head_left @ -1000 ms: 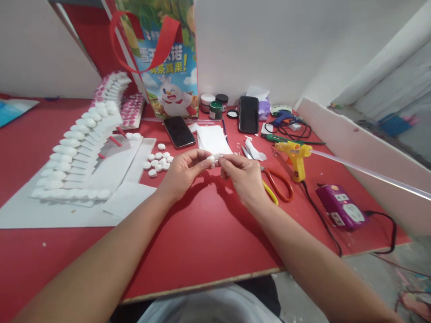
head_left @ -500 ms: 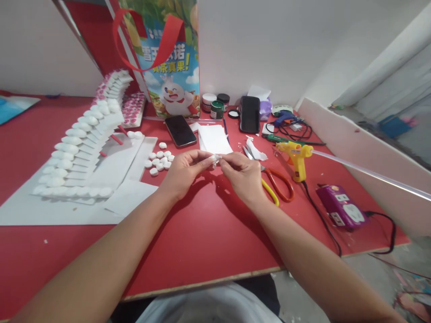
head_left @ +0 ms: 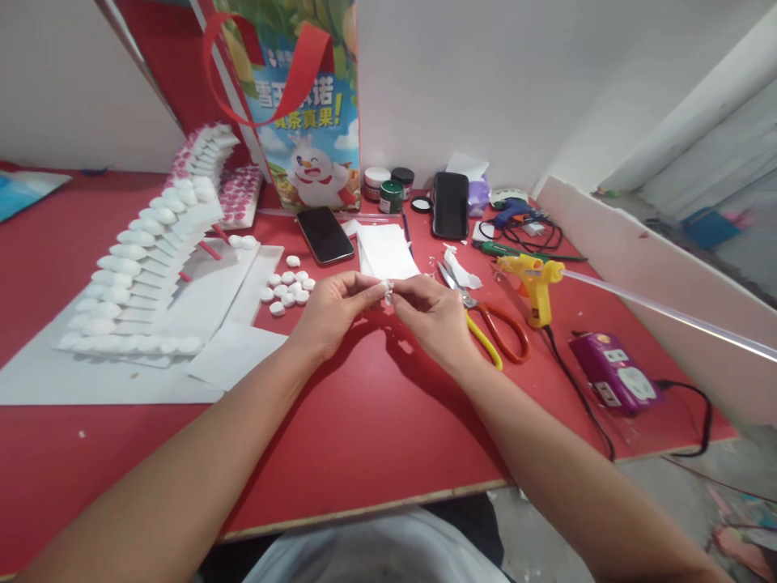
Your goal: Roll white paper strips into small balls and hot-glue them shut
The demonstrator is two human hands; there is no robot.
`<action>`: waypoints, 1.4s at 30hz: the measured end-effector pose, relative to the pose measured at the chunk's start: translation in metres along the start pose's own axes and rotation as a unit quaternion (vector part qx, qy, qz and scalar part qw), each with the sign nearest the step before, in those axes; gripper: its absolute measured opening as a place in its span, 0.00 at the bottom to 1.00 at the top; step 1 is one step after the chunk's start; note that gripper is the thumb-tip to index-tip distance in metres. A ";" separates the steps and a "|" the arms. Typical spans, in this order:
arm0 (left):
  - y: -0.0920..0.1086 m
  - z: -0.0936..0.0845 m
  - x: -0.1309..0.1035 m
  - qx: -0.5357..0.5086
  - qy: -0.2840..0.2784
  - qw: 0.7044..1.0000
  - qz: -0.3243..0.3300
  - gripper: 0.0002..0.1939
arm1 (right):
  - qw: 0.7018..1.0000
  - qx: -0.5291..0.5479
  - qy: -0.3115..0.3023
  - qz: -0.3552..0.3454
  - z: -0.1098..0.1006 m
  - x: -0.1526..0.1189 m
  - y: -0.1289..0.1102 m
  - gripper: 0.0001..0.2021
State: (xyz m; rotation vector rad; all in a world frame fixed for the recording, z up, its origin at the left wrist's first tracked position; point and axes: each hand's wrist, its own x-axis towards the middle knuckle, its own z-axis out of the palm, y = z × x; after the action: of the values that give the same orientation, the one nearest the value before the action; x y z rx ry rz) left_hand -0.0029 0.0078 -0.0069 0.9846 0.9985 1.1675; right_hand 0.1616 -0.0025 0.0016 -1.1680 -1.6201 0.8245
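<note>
Between the fingertips of both hands is a small crumpled white piece [head_left: 387, 290]. My left hand [head_left: 333, 312] pinches it from the left, my right hand [head_left: 432, 314] from the right, and the fingertips nearly meet. Several round white pieces [head_left: 287, 293] lie left of my left hand. A stack of white paper [head_left: 386, 251] sits just behind the hands. Scissors with red and yellow handles [head_left: 501, 332] lie beside my right hand, near a torn white scrap [head_left: 461, 269].
At the left, a curved white structure with oval pieces [head_left: 121, 267] stands on white board [head_left: 36, 376]. Behind are a phone [head_left: 326, 235], a black case [head_left: 450, 206], paint jars [head_left: 391, 197] and a bag [head_left: 316, 154]. A yellow glue gun [head_left: 537, 291] and purple power strip [head_left: 616, 374] are right.
My right hand has shifted slightly left, showing more of the scissors. The white piece has turned a little between the fingertips.
</note>
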 end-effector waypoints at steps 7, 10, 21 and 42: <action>-0.002 -0.001 0.000 0.025 0.008 1.000 0.007 0.19 | 0.997 -0.070 -0.013 -0.040 -0.002 -0.002 -0.002 0.11; -0.003 -0.001 0.000 0.043 0.020 0.999 0.012 0.19 | 0.993 -0.097 -0.018 -0.057 -0.003 -0.002 -0.001 0.13; 0.000 0.001 -0.002 0.100 0.053 0.992 0.049 0.21 | 0.983 -0.148 -0.023 -0.102 -0.002 -0.006 0.002 0.16; 0.002 -0.001 0.001 0.069 0.074 0.990 0.099 0.21 | 0.958 -0.204 -0.044 -0.197 0.002 -0.013 0.009 0.25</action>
State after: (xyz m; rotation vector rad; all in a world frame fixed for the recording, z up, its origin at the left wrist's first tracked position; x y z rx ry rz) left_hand -0.0041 0.0092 -0.0053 1.1407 1.1312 1.3661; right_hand 0.1637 -0.0122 -0.0117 -1.0344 -2.0753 0.2940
